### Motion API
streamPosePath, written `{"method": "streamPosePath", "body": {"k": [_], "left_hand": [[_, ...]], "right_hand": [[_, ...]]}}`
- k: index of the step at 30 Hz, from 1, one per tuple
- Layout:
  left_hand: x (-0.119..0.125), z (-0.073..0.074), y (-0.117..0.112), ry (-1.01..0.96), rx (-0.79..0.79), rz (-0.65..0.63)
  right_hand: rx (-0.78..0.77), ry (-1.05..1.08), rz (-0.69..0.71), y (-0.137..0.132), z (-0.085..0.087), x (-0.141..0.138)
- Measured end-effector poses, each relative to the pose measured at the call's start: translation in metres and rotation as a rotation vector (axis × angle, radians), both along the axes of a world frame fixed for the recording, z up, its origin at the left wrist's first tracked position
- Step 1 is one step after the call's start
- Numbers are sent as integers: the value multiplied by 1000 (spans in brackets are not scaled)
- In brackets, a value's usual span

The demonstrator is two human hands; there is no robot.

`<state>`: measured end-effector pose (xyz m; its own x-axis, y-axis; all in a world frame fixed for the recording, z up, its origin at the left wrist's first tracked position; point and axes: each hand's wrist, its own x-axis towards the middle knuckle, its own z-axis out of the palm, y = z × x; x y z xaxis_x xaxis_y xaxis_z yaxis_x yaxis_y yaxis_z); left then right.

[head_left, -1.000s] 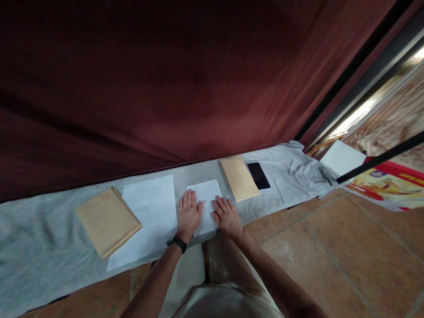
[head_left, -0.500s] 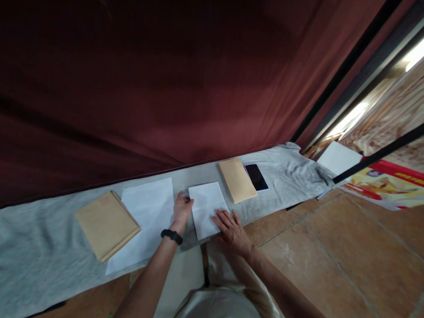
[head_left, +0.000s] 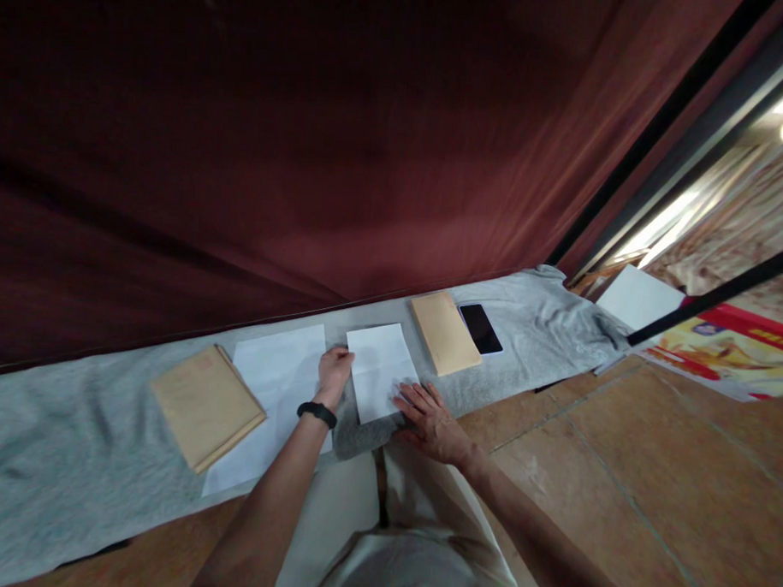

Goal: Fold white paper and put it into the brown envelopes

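A white sheet of paper (head_left: 381, 370), creased across and apparently folded, lies on the grey cloth in front of me. My left hand (head_left: 334, 375), a black band on its wrist, has its fingers closed at the sheet's left edge and seems to pinch it. Flat on the near right corner rests my right hand (head_left: 429, 419), its fingers spread. To the left is a larger white sheet (head_left: 279, 367), partly under a stack of brown envelopes (head_left: 208, 407). Another brown envelope or stack (head_left: 447, 334) lies to the right, beside a dark-screened phone (head_left: 481, 328).
The grey cloth (head_left: 71, 436) covers a long narrow surface along a dark red curtain (head_left: 371, 156). At the right stand a black pole (head_left: 719, 292), a white box (head_left: 641, 295) and a red and yellow printed package (head_left: 724, 344). Tiled floor (head_left: 591, 472) lies below.
The folded sheet has shifted slightly away from me, towards the curtain. My left fingers have closed in at its left edge, while my right hand stays on its near right corner.
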<state>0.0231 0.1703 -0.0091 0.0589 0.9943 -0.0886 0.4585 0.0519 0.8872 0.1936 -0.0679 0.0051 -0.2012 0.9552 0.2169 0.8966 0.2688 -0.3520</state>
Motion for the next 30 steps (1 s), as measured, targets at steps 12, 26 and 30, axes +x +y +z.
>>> {"method": "streamPosePath", "body": {"k": [12,26,30], "left_hand": [[0,9,-11,212,58,-34],[-22,-2,-179,727,583,-603],[-26,-4,-179,755,584,-590]], "right_hand": [[100,30,-205,20,-21,-12],[57,44,-188,43,-19,-23],[66,-8,-171,44,-22,-30]]}}
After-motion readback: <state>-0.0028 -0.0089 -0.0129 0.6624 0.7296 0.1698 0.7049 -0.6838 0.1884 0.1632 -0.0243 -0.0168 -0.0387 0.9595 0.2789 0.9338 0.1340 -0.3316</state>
